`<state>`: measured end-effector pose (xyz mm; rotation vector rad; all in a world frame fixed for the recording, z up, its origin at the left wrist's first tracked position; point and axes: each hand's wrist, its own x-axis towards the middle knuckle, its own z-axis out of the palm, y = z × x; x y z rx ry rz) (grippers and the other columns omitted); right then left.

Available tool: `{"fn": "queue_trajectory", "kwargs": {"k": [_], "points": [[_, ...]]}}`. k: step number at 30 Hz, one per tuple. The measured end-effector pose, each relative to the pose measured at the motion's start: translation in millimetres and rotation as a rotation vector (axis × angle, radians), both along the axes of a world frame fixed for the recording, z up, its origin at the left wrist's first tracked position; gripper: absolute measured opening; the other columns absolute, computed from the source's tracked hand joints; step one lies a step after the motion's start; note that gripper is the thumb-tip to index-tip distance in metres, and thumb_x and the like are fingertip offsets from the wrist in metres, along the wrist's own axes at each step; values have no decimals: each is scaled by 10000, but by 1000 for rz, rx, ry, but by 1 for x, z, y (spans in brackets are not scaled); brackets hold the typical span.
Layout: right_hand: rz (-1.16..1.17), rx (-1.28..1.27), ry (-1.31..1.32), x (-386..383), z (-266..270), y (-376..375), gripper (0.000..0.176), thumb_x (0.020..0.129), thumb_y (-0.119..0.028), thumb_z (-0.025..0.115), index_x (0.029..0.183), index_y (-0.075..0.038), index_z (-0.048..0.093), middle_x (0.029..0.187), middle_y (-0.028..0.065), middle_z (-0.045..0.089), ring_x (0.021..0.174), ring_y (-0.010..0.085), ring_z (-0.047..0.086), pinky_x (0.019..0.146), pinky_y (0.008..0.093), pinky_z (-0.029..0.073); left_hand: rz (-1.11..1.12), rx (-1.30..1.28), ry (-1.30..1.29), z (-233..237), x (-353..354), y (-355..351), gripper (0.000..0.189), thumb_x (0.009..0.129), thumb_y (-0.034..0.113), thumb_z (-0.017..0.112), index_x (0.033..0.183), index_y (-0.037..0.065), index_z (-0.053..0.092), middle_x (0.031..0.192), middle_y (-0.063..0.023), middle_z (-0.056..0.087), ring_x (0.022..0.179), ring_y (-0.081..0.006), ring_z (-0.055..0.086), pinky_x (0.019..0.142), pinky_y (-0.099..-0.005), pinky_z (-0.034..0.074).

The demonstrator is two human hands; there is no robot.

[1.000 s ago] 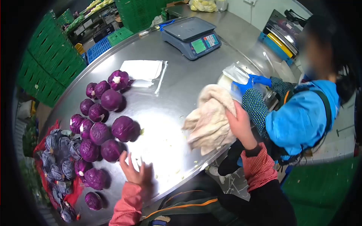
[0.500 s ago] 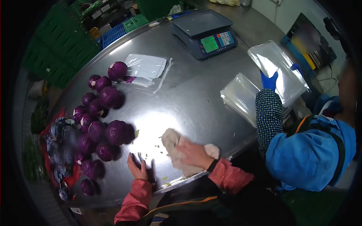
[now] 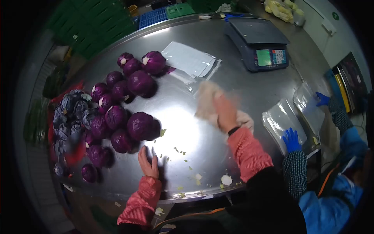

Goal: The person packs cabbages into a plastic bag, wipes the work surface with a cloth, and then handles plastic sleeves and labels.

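Observation:
My right hand (image 3: 226,112) presses on a beige cloth (image 3: 207,100) in the middle of the steel table (image 3: 187,132), its fingers blurred by motion. At the near edge my left hand (image 3: 149,162) rests on the steel, open, thumb apart from the fingers and holding nothing. Just beyond it lie several trimmed red cabbages (image 3: 140,126), grouped on the left side. Green leaf scraps (image 3: 180,151) and a pale round piece (image 3: 226,179) are scattered between my hands.
A digital scale (image 3: 257,43) stands at the back right. White sheets in a plastic sleeve (image 3: 191,58) lie beyond the cloth. Untrimmed cabbages (image 3: 72,111) in red netting fill the far left. A co-worker's blue-gloved hand (image 3: 291,140) touches clear plastic bags (image 3: 282,117) on the right.
My right hand has swept the cloth away from the near edge, farther up the table. My view has shifted. The co-worker's stack of bags, previously lifted, is now down low.

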<state>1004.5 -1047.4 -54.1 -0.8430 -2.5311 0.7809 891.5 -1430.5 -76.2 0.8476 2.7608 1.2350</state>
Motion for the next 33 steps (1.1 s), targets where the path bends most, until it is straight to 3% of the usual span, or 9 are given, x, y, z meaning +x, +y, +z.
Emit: {"fn": "queue_trajectory", "kwargs": {"k": [1, 3, 4, 6, 14, 20, 25, 30, 33], "points": [[-15, -833, 491, -9, -22, -42, 413, 980, -389, 497, 1235, -81, 598, 1176, 190, 623, 1076, 344, 597, 896, 411, 482, 13, 22, -12, -1, -5, 1, 624, 830, 179, 648, 1377, -5, 411, 1343, -217, 444, 1259, -368, 420, 1087, -436, 314], [256, -726, -54, 8, -6, -121, 339, 987, -326, 497, 1218, -103, 606, 1162, 201, 624, 1019, 359, 613, 907, 395, 488, 67, 129, -53, 0, -16, 14, 652, 790, 163, 702, 1350, -11, 418, 1315, -212, 454, 1241, -353, 433, 1079, -422, 323], [613, -173, -157, 18, 8, -155, 374, 933, -360, 562, 1202, -103, 605, 1184, 203, 611, 1027, 362, 607, 915, 397, 488, 98, 181, -64, 3, -25, 18, 667, 769, 155, 729, 1336, -14, 422, 1301, -210, 459, 1231, -345, 440, 1075, -415, 327], [706, -316, -123, 37, 19, -198, 416, 868, -338, 641, 1187, -75, 594, 1186, 200, 603, 1026, 367, 602, 894, 413, 496, 207, 132, -38, 7, -40, 27, 718, 662, 178, 849, 1226, -10, 447, 1221, -165, 478, 1150, -324, 481, 1041, -394, 358], [438, -366, 181, -47, 74, -90, 475, 849, -322, 652, 1208, -19, 575, 1148, 182, 624, 990, 375, 623, 862, 424, 495, 332, 216, -55, 41, -62, 60, 1008, 674, 145, 868, 1480, 101, 265, 1328, -160, 417, 1135, -285, 515, 943, -371, 480], [428, 208, 17, -214, 2, -62, 355, 789, -281, 661, 1080, -81, 629, 1035, 146, 626, 1043, 350, 581, 837, 449, 487, 419, 244, -93, 47, -113, 62, 803, 742, 191, 829, 1406, 58, 397, 1210, -183, 490, 956, -251, 593, 864, -365, 494], [469, 400, 87, -175, 13, -113, 338, 750, -276, 691, 990, -42, 648, 939, 133, 622, 964, 307, 585, 842, 427, 483, 553, 231, -99, 41, -168, 92, 487, 830, 298, 760, 1212, 46, 591, 1039, -168, 559, 794, -223, 588, 682, -351, 493], [836, -14, -110, -63, 26, -226, 399, 701, -233, 702, 1046, -66, 590, 1138, 188, 550, 1019, 382, 566, 817, 420, 523, 430, 254, -31, 13, -191, 98, 363, 888, 267, 701, 1137, 12, 631, 943, -121, 603, 604, -185, 570, 527, -325, 486], [1029, -290, -85, -18, 27, -258, 404, 778, -261, 657, 1121, -59, 593, 1155, 159, 562, 1025, 359, 578, 862, 417, 511, 189, 397, -221, 22, -174, 79, 370, 924, 215, 649, 1227, 14, 583, 1122, -163, 601, 964, -237, 602, 836, -335, 482]]}}
